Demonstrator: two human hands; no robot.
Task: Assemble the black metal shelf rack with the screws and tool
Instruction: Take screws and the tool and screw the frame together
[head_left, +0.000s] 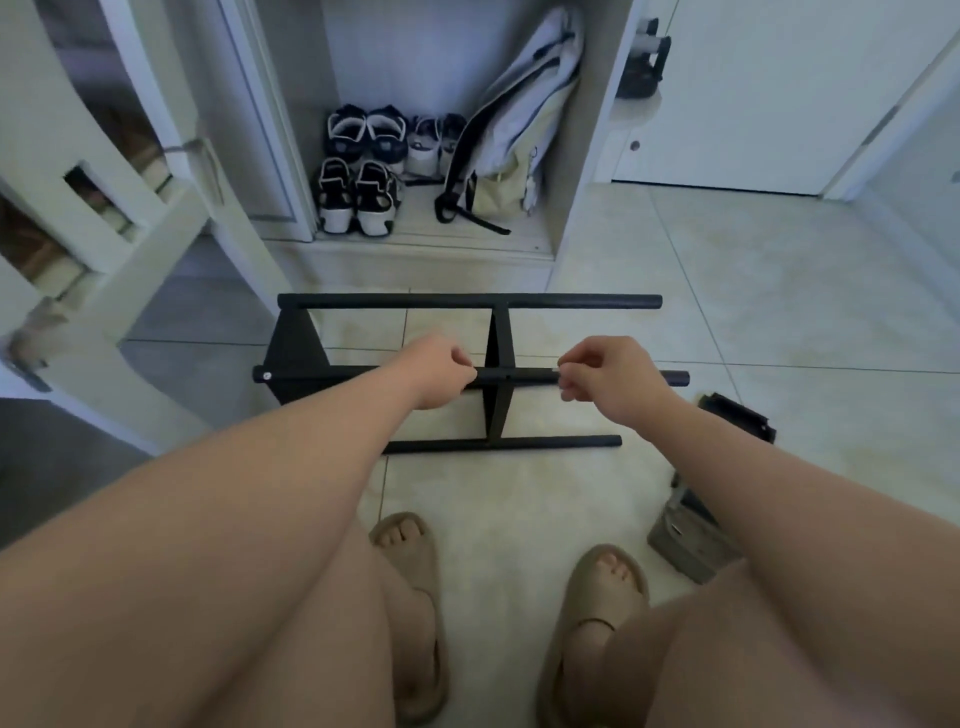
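The rack (497, 338) lies on the floor (727, 312) — the left hand (436, 371) curls round its middle bar (519, 375), the right hand (608, 379) pinches the same bar farther along.

The rack (496, 338) lies on the floor (727, 312), between the slippers (410, 571) and the cabinet (426, 260) behind. In the cabinet: shoes (363, 171) left, bag (511, 140) right. The left hand (436, 371) and right hand (608, 376) grip the middle bar, either side of the centre upright. A loose part (737, 423) lies to the rack's right.
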